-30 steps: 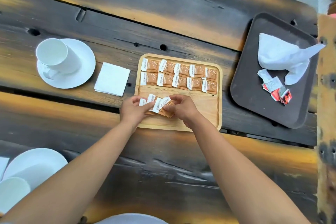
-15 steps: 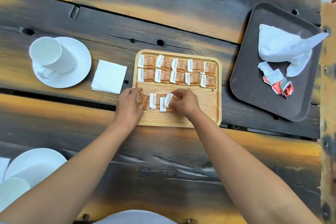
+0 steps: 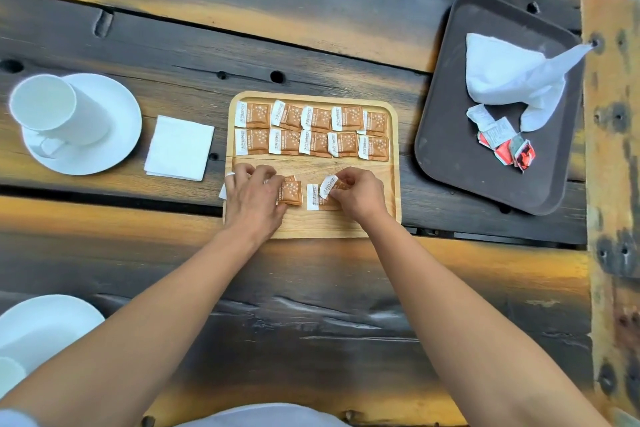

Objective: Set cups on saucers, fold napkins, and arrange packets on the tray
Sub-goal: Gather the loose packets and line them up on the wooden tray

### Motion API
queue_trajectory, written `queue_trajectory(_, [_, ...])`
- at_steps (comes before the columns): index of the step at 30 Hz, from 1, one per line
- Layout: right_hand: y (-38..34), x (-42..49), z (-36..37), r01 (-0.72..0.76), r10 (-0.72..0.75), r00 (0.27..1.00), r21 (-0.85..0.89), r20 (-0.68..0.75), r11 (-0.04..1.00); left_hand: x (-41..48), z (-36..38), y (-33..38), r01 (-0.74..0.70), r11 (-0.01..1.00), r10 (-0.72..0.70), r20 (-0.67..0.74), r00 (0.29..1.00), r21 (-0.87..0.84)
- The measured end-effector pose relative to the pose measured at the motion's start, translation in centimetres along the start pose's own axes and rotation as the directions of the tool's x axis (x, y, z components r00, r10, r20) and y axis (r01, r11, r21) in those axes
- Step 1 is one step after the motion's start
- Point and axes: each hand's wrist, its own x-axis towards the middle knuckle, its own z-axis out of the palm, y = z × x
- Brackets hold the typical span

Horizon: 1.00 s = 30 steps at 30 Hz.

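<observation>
A light wooden tray (image 3: 346, 225) lies mid-table with two neat rows of brown sugar packets (image 3: 311, 130) along its far half. On its near half, my left hand (image 3: 252, 201) presses flat on packets at the left edge, with one brown packet (image 3: 290, 193) showing beside its fingers. My right hand (image 3: 356, 194) pinches a packet with a curled white end (image 3: 327, 187), above another flat packet (image 3: 313, 198). A white cup (image 3: 52, 111) stands on a white saucer (image 3: 114, 135) at the left, with a folded white napkin (image 3: 179, 148) beside it.
A dark brown tray (image 3: 450, 149) at the right holds a crumpled white napkin (image 3: 502, 76) and torn red-and-white wrappers (image 3: 509, 146). Another white saucer (image 3: 41, 326) sits at the near left corner. The table is dark weathered planks with gaps.
The bunched packets in both hands have been spread apart along the tray's near half. My left hand moved left and flattened; my right hand shifted right with one packet.
</observation>
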Motion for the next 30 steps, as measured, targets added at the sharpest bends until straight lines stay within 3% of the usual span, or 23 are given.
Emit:
queue_trajectory(16, [2.8,0.9,-2.8,-0.085,0.087,0.996,0.065,-0.028,0.994,0.4,0.1,4.4,-0.073,0.994,0.072,-0.012,0.997,-0.079])
queue_trajectory(30, [4.1,1.4,-3.9,0.051,-0.051,0.994,-0.002,-0.091,0.999,0.9,0.7,6.2,-0.15,0.963,0.156,0.009,0.988,-0.224])
